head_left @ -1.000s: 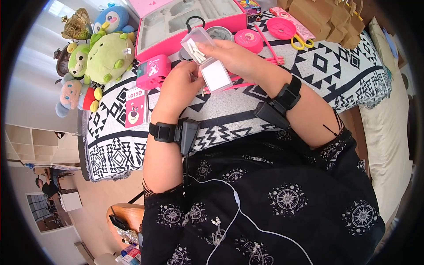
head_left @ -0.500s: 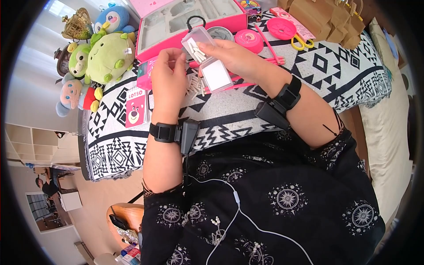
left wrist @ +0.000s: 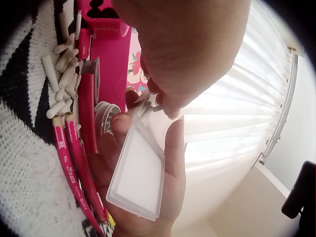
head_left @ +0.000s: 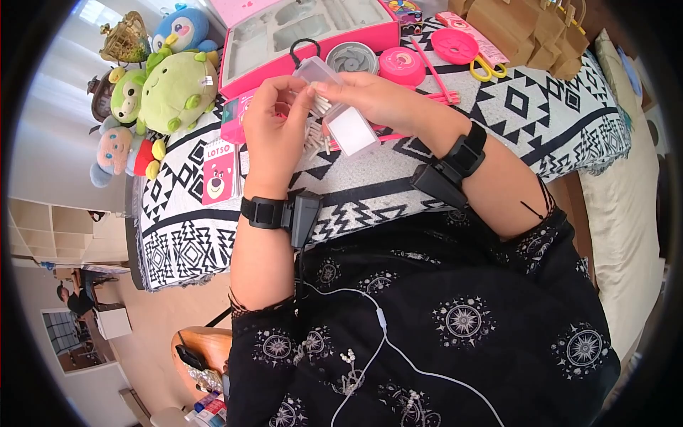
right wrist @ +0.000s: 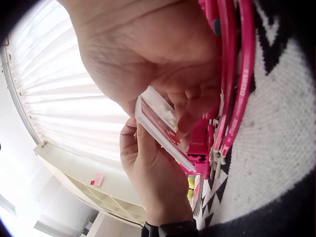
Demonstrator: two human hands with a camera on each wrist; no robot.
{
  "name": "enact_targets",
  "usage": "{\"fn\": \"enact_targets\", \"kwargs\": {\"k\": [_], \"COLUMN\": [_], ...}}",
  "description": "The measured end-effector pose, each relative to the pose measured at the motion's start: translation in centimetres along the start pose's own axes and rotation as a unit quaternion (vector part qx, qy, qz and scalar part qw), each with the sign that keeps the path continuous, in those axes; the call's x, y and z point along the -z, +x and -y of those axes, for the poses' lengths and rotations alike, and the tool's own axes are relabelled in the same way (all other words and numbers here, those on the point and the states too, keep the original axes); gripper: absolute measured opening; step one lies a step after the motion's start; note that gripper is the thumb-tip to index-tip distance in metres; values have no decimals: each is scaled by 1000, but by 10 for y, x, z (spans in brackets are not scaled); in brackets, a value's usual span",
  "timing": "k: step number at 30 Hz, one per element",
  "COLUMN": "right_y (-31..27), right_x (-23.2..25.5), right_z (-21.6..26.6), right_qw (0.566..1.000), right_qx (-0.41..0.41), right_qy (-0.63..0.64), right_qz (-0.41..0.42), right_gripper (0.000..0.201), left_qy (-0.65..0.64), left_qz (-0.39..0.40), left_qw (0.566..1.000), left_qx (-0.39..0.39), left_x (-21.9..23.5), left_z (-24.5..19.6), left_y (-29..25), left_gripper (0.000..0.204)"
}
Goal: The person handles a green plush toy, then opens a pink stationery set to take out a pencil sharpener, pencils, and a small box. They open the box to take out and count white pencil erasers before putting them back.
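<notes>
The clear plastic box (head_left: pixel 353 133) was in the right hand (head_left: pixel 380 98), whose thumb and fingers gripped its edge. One half showed a white panel; white sticks (head_left: pixel 322 106) lay in the other, just beside the left fingertips. The left hand (head_left: pixel 274 115) had its thumb and fingers bent in at that half (whether they pinched a stick, I could not tell). Below the left fingers, loose sticks (head_left: pixel 313 139) lay heaped on the patterned cloth (head_left: pixel 341 186), near pink pencils (left wrist: pixel 74 165). The left hand hid part of a pink device (head_left: pixel 233 129). Past the fingertips were a black loop (head_left: pixel 306 41), a grey wheel (head_left: pixel 353 60), a pink tub (head_left: pixel 401 65) and a pink carton (head_left: pixel 249 84) with a moulded tray (head_left: pixel 245 53). Left of the left fingers lay a LOTSO notepad (head_left: pixel 219 174), with plush toys (head_left: pixel 178 92) farther out; well right of the right fingers, yellow scissors (head_left: pixel 488 72) and paper bags (head_left: pixel 498 32)
</notes>
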State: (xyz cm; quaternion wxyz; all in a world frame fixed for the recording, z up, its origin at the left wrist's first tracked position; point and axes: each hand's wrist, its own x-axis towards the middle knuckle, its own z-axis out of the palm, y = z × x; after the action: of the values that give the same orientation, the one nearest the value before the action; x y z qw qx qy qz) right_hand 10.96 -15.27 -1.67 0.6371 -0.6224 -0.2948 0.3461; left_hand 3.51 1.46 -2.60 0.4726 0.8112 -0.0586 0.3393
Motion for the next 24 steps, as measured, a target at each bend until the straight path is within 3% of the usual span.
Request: {"fn": "enact_targets", "kwargs": {"k": [24], "right_y": [2], "right_x": [1], "right_z": [-3], "right_qw": [1000], "right_qx": [6], "right_qy": [-4], "right_qz": [9], "right_gripper": [45], "left_qy": [61], "left_qz": [35], "left_qw": [997], "left_qx": [-43], "left_x": [2], "left_z": [-5], "left_y": [1], "left_gripper": [15]}}
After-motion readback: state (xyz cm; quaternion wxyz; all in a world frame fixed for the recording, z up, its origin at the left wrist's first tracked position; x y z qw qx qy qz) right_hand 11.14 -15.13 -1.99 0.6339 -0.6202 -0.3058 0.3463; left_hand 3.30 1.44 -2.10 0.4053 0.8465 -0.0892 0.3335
